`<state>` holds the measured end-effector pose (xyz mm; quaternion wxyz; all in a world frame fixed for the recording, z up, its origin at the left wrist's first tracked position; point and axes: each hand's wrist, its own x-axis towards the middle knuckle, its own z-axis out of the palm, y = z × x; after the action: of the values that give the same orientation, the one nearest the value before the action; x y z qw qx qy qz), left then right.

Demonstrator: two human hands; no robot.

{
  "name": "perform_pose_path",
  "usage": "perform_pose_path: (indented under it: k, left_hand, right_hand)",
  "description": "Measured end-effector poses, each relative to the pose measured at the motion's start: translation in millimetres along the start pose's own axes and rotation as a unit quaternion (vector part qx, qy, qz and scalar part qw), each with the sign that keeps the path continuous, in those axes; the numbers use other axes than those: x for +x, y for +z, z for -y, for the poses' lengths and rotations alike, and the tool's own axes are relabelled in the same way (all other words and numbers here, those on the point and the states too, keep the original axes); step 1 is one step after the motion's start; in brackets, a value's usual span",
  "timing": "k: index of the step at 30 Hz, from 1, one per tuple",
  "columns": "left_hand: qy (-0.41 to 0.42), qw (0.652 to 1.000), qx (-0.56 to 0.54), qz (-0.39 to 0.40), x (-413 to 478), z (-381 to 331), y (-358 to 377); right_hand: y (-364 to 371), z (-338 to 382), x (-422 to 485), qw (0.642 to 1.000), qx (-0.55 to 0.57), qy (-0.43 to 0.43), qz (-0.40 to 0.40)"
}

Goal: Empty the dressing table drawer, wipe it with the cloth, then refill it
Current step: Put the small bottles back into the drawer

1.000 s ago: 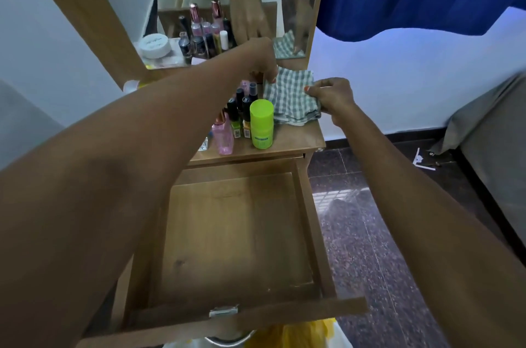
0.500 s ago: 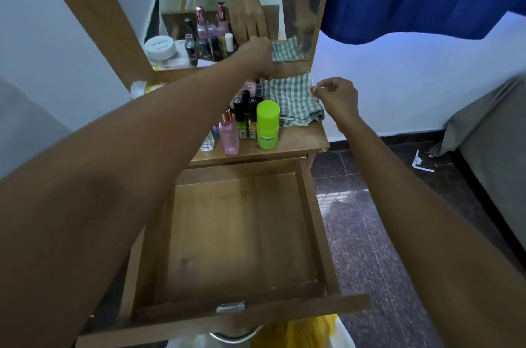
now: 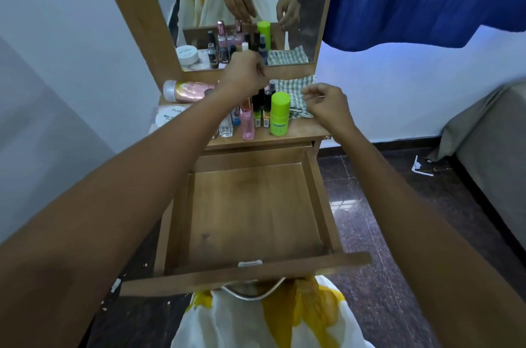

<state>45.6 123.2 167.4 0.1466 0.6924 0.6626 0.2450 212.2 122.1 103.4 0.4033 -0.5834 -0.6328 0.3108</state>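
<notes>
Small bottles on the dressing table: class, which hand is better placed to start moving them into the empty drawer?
Probably the left hand: it hovers directly over the small bottles. The right hand hangs off to the side, over the checked cloth, beyond the green bottle.

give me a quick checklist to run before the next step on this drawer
1. Drawer pulled out far enough to work in: ok, its whole floor shows.
2. Drawer emptied: ok, nothing shows inside.
3. Cloth in reach: ok, it lies on the tabletop right by the right hand.
4. Right hand free: cannot tell, its fingers are curled and may pinch something thin.
5. Left hand free: cannot tell, it is curled above the bottles.
6. Drawer already wiped: cannot tell from the wood.
</notes>
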Motion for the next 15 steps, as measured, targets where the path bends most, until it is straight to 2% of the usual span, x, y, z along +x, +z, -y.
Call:
perform_pose_path:
  k: [6, 12, 15]
  left_hand:
    - [-0.043, 0.982, -0.113, -0.143, -47.8, 27.8, 11.2]
    - [-0.052, 0.966, -0.158, -0.199, -75.4, 37.3, 34.0]
    - [-0.068, 0.962, -0.168, -0.203, -81.6, 37.3, 45.6]
  right_hand:
    - [17.8, 1.3, -20.9, 0.999, -0.015, 0.009, 0.032]
    - [40.2, -4.9, -29.8, 0.999, -0.021, 0.013, 0.023]
    - [48.3, -9.3, -30.8, 0.999, -0.03, 0.017, 0.009]
